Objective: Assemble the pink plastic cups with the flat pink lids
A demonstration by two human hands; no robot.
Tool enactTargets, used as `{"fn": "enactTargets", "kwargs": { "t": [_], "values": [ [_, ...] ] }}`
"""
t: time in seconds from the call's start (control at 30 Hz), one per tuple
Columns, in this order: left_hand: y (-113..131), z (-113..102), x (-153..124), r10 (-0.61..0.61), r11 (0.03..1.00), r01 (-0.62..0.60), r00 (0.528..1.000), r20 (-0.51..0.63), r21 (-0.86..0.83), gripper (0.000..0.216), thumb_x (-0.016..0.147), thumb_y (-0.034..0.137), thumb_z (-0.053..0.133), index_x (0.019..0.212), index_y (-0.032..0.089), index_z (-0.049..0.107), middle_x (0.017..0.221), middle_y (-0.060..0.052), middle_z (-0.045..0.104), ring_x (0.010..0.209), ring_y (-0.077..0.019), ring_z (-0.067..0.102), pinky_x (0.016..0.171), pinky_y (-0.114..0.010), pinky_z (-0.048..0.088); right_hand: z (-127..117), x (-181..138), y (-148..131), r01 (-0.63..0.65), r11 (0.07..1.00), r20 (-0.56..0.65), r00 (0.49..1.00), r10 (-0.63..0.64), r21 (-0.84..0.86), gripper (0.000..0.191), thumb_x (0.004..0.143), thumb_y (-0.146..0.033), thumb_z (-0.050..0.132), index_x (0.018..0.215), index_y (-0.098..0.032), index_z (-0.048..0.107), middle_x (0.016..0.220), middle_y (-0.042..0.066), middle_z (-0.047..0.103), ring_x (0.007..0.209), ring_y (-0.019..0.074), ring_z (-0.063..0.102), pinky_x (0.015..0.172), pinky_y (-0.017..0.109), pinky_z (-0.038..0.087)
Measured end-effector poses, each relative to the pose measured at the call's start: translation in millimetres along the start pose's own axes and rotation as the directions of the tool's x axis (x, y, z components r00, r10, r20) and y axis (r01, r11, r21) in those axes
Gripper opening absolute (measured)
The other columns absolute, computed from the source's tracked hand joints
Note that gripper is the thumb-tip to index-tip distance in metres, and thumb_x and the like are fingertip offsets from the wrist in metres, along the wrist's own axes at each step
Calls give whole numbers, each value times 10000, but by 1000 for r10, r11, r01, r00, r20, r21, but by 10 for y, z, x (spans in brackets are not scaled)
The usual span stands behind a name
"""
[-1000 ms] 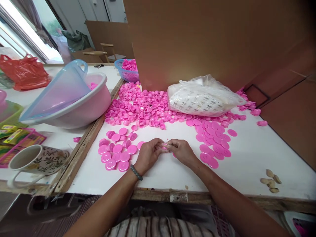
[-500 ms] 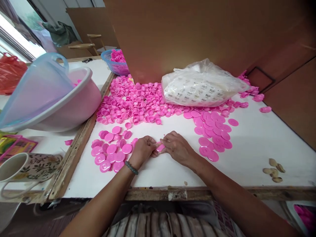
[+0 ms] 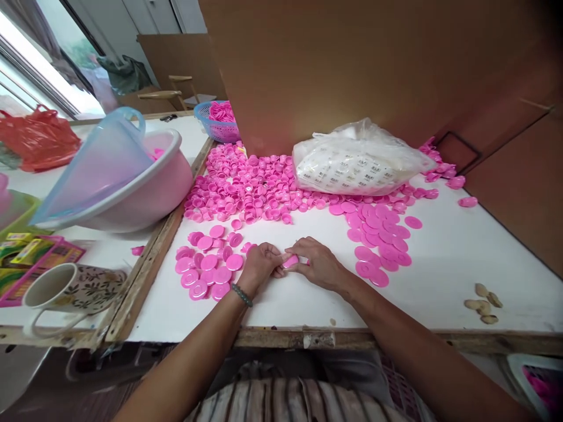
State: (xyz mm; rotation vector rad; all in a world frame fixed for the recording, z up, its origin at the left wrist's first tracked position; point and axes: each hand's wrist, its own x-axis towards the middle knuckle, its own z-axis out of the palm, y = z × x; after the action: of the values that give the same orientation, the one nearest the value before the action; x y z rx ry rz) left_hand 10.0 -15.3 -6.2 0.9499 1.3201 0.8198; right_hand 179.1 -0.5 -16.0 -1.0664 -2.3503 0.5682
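A small pink plastic disc [image 3: 290,261] is pinched between my two hands, just above the white tabletop. My left hand [image 3: 264,264], with a beaded bracelet at the wrist, grips its left side. On its right side the thumb and fingers of my right hand [image 3: 319,262] close around it; a bit of pink also shows under that palm. Left of my hands lies a loose group of pink discs [image 3: 210,262]. Flat pink discs [image 3: 373,231] overlap in a pile to the right. Many small pink cups [image 3: 246,187] are heaped behind my hands.
A clear bag of printed packets [image 3: 356,164] rests at the back against a brown board [image 3: 352,70]. Left of the wooden strip [image 3: 149,264] stand a pink basin [image 3: 145,187] and a flowered mug [image 3: 74,290]. Several beige pieces [image 3: 484,303] lie at the right.
The camera view has shifted a little, so the scene sits further right on the left side. My hands still hold the pink disc, and more of it shows between the fingers.
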Motion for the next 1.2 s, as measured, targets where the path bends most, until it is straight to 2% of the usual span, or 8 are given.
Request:
{"fn": "enactTargets", "kwargs": {
  "t": [0.13, 0.57, 0.7, 0.83, 0.9, 1.03, 1.13, 1.2],
  "values": [
    [-59, -17, -10, 0, 999, 2, 999, 39, -39, 352, 572, 204, 754, 795, 137, 490, 469, 51, 576, 379, -77, 518, 382, -170, 409, -19, 12, -70, -75, 993, -25, 997, 73, -90, 301, 729, -450, 647, 782, -157, 603, 726, 35, 551, 721, 167, 466, 654, 292, 338],
    [54, -29, 92, -202, 979, 200, 978, 50, 45, 219, 613, -1, 588, 717, 140, 456, 407, 15, 571, 347, -105, 523, 377, -190, 425, 24, 87, 22, 11, 1000, 177, 984, -7, -24, 46, 751, -221, 658, 778, -230, 694, 714, 15, 552, 679, 138, 457, 589, 254, 325],
    [73, 19, 42, -169, 984, 166, 984, 51, 61, 239, 623, 34, 618, 760, 145, 456, 432, 20, 580, 375, -111, 534, 409, -205, 434, -4, 60, 31, -28, 997, 161, 987, 17, 65, 123, 752, -318, 658, 843, -245, 694, 708, 15, 561, 706, 148, 472, 616, 258, 361],
    [114, -1, -82, -37, 964, 36, 999, 0, 262, 199, 688, 169, 631, 791, 161, 460, 490, 19, 591, 434, -130, 558, 457, -230, 436, -207, -27, 80, -146, 964, -12, 988, 152, 221, 267, 756, -403, 633, 939, -212, 666, 845, 40, 596, 808, 164, 517, 686, 279, 408],
    [141, -72, -179, 84, 861, -42, 995, -60, 508, 177, 730, 264, 610, 803, 169, 480, 526, 16, 594, 468, -141, 564, 472, -235, 412, -357, -73, 122, -258, 929, -66, 956, 285, 266, 250, 771, -423, 601, 836, -190, 663, 845, 38, 592, 763, 150, 530, 654, 268, 415],
    [176, -191, -377, 400, 434, -55, 906, -137, 899, 197, 788, 328, 554, 908, 174, 527, 740, -41, 629, 630, -185, 586, 536, -267, 399, -493, -131, 185, -401, 906, 117, 915, 387, 137, 247, 669, -419, 688, 736, -191, 620, 767, 6, 570, 664, 134, 512, 546, 236, 374],
    [133, -163, -414, 582, 163, -180, 812, 53, 970, 236, 805, 282, 539, 1015, 173, 531, 1068, -108, 564, 893, -230, 551, 702, -318, 434, -373, -116, 154, -327, 945, 216, 923, 317, 11, 228, 622, -328, 743, 742, -191, 605, 769, 0, 567, 679, 135, 507, 547, 225, 349],
    [80, -137, -375, 574, 45, -296, 789, 218, 954, 179, 811, 216, 523, 982, 173, 554, 1107, -103, 534, 949, -233, 506, 777, -341, 424, -256, -88, 110, -268, 963, 208, 942, 264, -10, 175, 661, -286, 721, 731, -183, 598, 762, 1, 566, 669, 126, 504, 557, 225, 348]
  ]
}}
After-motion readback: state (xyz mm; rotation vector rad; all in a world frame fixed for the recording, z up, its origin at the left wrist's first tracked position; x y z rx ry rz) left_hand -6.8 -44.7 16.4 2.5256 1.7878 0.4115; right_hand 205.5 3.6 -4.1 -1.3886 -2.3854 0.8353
